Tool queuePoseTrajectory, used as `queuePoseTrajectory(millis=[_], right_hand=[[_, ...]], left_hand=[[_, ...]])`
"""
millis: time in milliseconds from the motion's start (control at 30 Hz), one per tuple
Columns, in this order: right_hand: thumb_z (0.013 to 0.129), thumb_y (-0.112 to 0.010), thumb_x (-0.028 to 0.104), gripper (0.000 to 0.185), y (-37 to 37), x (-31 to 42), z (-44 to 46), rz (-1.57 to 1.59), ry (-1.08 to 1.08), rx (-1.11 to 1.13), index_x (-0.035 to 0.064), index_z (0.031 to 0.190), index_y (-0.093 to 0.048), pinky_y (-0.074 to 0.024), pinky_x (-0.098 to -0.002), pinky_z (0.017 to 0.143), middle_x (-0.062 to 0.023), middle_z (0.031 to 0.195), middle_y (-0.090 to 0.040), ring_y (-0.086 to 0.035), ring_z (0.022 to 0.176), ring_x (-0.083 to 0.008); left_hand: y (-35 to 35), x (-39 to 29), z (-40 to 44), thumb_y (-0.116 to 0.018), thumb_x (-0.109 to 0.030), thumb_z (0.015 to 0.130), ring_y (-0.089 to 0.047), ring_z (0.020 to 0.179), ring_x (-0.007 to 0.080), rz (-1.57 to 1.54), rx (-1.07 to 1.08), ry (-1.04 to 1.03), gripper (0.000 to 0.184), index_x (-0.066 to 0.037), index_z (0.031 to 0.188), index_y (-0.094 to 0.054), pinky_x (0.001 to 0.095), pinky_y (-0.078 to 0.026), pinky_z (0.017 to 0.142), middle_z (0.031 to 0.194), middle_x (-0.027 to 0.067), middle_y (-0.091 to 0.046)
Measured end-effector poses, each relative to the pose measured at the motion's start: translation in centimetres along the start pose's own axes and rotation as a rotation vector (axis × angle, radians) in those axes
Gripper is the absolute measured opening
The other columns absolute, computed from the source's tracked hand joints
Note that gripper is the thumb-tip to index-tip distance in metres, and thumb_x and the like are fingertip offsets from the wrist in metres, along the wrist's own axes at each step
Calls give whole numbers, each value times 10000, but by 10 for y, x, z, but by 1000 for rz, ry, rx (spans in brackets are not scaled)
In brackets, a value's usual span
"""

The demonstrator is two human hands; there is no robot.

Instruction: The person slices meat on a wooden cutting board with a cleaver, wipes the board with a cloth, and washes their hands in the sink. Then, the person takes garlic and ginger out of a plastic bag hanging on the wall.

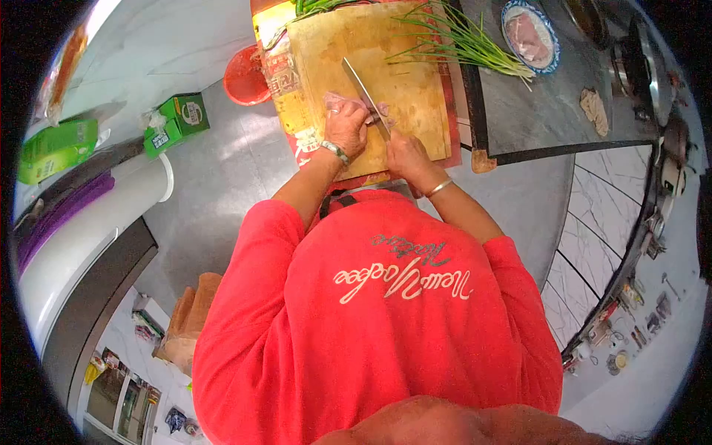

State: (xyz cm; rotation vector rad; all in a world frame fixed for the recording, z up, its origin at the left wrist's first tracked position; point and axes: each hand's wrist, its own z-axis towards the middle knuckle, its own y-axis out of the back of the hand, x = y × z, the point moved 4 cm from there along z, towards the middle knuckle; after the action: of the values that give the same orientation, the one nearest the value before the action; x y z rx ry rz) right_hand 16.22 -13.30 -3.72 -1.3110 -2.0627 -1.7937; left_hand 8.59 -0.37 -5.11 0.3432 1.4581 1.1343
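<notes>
My right hand (pixel 407 154) grips a knife (pixel 362 87) by its handle, the blade slanting up and to the left across the wooden cutting board (pixel 400 37). Under the curled fingers of my left hand (pixel 346 130) lies a piece of pale pink raw meat (pixel 333 99), pressed to the board. The blade is right beside those fingertips, and a bit of meat shows on its far side. My left fingers partly cover the meat, and my right hand hides the knife's handle.
Green onions (pixel 475 50) lie from the board onto the grey counter (pixel 534 111). A blue-rimmed plate (pixel 555 52) there holds more pale meat, near a crumpled cloth (pixel 594 111). A red bin (pixel 247 76) is left of the board, and a green box (pixel 178 122) lies farther left.
</notes>
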Motion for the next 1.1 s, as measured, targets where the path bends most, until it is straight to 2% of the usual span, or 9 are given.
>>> queuePoseTrajectory(millis=[67, 133, 200, 400, 533, 600, 900, 1033, 1100], right_hand=[[805, -496, 114, 151, 3, 0, 1, 27, 30, -41, -34, 838, -498, -454, -516, 604, -279, 663, -556, -559, 647, -453], [812, -500, 126, 164, 15, 5, -2, 49, 55, -85, -35, 845, -501, -454, -514, 602, -277, 660, -556, -558, 641, -452], [796, -484, 112, 212, 27, 9, -11, 30, -11, -36, -43, 937, -516, -461, -517, 640, -274, 709, -580, -581, 685, -437], [818, -497, 117, 148, 38, 13, -47, 8, 27, 13, -30, 819, -479, -436, -528, 599, -282, 668, -547, -544, 651, -470], [815, -499, 109, 140, 26, 8, -50, 61, -41, 35, -30, 818, -478, -431, -534, 605, -283, 668, -543, -539, 658, -475], [801, -455, 77, 114, 22, 10, -47, 61, 15, -16, -29, 796, -498, -439, -536, 597, -282, 679, -561, -557, 660, -472], [782, -466, 82, 140, 2, 12, 6, 76, -66, -42, -50, 811, -500, -455, -531, 598, -278, 654, -567, -565, 642, -466], [791, -472, 101, 163, 6, 10, 1, 48, -49, -78, -55, 828, -502, -460, -531, 601, -273, 654, -571, -572, 645, -459], [807, -520, 134, 181, 1, -4, -18, 59, -12, -67, -44, 839, -514, -439, -525, 602, -277, 666, -548, -546, 659, -466]], left_hand=[[-2, 2, -1, -550, -45, 664, -493, 938, 336, -2, -5, -10, 220, -75, 880, -581, 440, -386, 787, 911, 122, -546], [-5, 5, -2, -584, -65, 658, -486, 944, 319, -16, 4, -6, 184, -96, 839, -581, 427, -384, 795, 918, 91, -554], [-6, 7, -2, -585, -67, 660, -487, 936, 320, -13, -14, -20, 185, -96, 842, -580, 427, -384, 792, 909, 92, -551], [2, -1, 1, -572, -63, 659, -511, 904, 333, -2, -35, -24, 230, -76, 889, -577, 443, -378, 794, 899, 115, -551], [-3, 3, -1, -571, -67, 660, -506, 922, 329, -5, -14, -24, 240, -79, 900, -575, 441, -375, 795, 900, 113, -549], [-5, 6, -1, -568, -66, 660, -506, 920, 330, 6, -11, -15, 248, -83, 908, -576, 438, -375, 797, 897, 112, -548], [-1, 1, -1, -557, -58, 666, -510, 900, 342, 13, 5, 13, 233, -81, 896, -584, 440, -390, 761, 887, 117, -544], [0, 1, 0, -559, -48, 663, -510, 884, 345, -34, -28, -26, 222, -68, 884, -579, 443, -390, 755, 870, 125, -547], [2, 1, 1, -561, -46, 663, -510, 874, 345, -37, -45, -39, 215, -67, 877, -573, 444, -389, 756, 857, 127, -546]])
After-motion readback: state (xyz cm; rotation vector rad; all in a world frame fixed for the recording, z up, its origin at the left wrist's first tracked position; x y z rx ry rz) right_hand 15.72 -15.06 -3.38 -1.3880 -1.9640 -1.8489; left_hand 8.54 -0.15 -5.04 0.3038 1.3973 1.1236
